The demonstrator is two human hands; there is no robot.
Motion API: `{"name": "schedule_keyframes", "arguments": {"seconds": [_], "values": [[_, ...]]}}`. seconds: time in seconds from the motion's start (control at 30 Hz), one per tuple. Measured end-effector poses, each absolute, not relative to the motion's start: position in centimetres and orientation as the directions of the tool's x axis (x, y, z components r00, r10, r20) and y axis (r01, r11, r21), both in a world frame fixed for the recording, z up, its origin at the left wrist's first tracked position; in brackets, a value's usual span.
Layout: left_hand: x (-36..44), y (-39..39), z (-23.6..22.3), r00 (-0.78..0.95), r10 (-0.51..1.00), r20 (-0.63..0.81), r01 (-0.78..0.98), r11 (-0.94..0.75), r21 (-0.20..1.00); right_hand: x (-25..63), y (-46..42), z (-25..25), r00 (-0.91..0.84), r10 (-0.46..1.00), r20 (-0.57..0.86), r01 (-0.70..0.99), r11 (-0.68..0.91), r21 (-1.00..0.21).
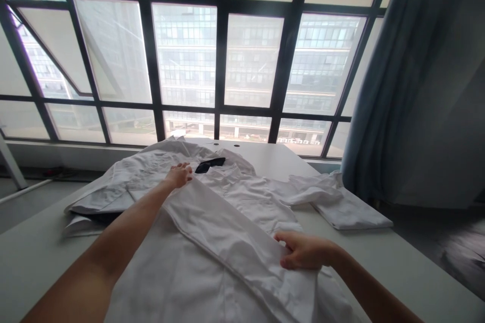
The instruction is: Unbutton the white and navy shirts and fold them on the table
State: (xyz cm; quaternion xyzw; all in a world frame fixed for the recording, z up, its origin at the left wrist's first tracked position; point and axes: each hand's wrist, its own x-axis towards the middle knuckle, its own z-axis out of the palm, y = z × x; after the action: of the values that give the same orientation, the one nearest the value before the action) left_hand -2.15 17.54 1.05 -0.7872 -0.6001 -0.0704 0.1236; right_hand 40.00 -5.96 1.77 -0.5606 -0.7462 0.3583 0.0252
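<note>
A white shirt [212, 242] lies spread across the white table [30, 257], its collar end towards the window. A dark label [210, 164] shows inside the collar. My left hand [179, 175] reaches far up to the shoulder area and grips the top of a folded-over panel of fabric. My right hand [303, 251] pinches the lower edge of that same panel near the table's right side. One sleeve [341, 202] trails out to the right; the other sleeve [102, 197] lies folded at the left.
Large windows with dark frames [222, 70] stand behind the table, with buildings outside. A blue curtain [413, 86] hangs at the right. The table's right edge runs close to my right arm, with dark floor [454, 247] beyond.
</note>
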Motion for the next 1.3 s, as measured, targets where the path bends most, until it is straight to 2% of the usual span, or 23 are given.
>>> {"name": "schedule_keyframes", "arguments": {"seconds": [0.07, 0.13, 0.2, 0.3, 0.37, 0.43, 0.5, 0.6, 0.67, 0.83, 1.0, 1.23, 1.3], "values": [[-1.7, 17.0, 0.0, 0.259, 0.923, 0.284, 0.965, -0.240, -0.103, 40.3, -6.1, 2.2, -0.318, 0.846, -0.428, 0.870, 0.081, -0.487], [-1.4, 16.3, -1.1, 0.248, 0.926, 0.283, 0.969, -0.233, -0.084, 40.6, -6.2, 2.5, -0.298, 0.860, -0.413, 0.887, 0.090, -0.452], [-1.4, 15.5, -2.1, 0.258, 0.939, 0.226, 0.966, -0.251, -0.059, 40.3, -6.3, 2.4, -0.315, 0.909, -0.272, 0.877, 0.169, -0.450], [-1.5, 14.3, -3.4, 0.283, 0.955, 0.090, 0.959, -0.282, -0.021, 38.7, -6.4, 1.6, -0.373, 0.927, 0.037, 0.822, 0.349, -0.450], [-1.5, 13.7, -4.1, 0.259, 0.965, 0.039, 0.966, -0.260, 0.005, 37.1, -6.7, 0.8, -0.430, 0.893, 0.131, 0.781, 0.440, -0.443], [-1.7, 13.3, -4.7, 0.231, 0.973, 0.022, 0.972, -0.232, 0.032, 35.6, -7.1, 0.2, -0.510, 0.855, 0.097, 0.753, 0.498, -0.430], [-2.1, 13.2, -5.2, 0.231, 0.973, 0.011, 0.971, -0.231, 0.057, 34.9, -7.3, -0.1, -0.576, 0.817, -0.014, 0.745, 0.518, -0.421], [-2.9, 14.0, -5.5, 0.245, 0.969, -0.022, 0.967, -0.243, 0.079, 35.0, -7.2, -0.2, -0.616, 0.768, -0.174, 0.746, 0.499, -0.440], [-3.4, 15.1, -5.5, 0.228, 0.973, -0.040, 0.971, -0.224, 0.086, 35.4, -6.9, 0.0, -0.613, 0.759, -0.217, 0.751, 0.476, -0.458], [-3.4, 18.7, -5.1, 0.152, 0.987, -0.048, 0.985, -0.147, 0.091, 35.6, -6.4, 0.6, -0.609, 0.753, -0.250, 0.753, 0.448, -0.483], [-3.3, 21.0, -5.4, 0.144, 0.990, -0.004, 0.985, -0.143, 0.100, 35.6, -6.2, 0.5, -0.624, 0.730, -0.279, 0.746, 0.449, -0.493], [-1.9, 17.9, -4.9, 0.239, 0.951, 0.198, 0.970, -0.226, -0.083, 35.6, -6.6, -0.3, -0.567, 0.804, -0.177, 0.760, 0.429, -0.488], [-1.5, 16.2, -5.1, 0.230, 0.959, 0.167, 0.973, -0.221, -0.071, 35.7, -6.7, -0.3, -0.556, 0.810, -0.188, 0.778, 0.427, -0.462]]}}
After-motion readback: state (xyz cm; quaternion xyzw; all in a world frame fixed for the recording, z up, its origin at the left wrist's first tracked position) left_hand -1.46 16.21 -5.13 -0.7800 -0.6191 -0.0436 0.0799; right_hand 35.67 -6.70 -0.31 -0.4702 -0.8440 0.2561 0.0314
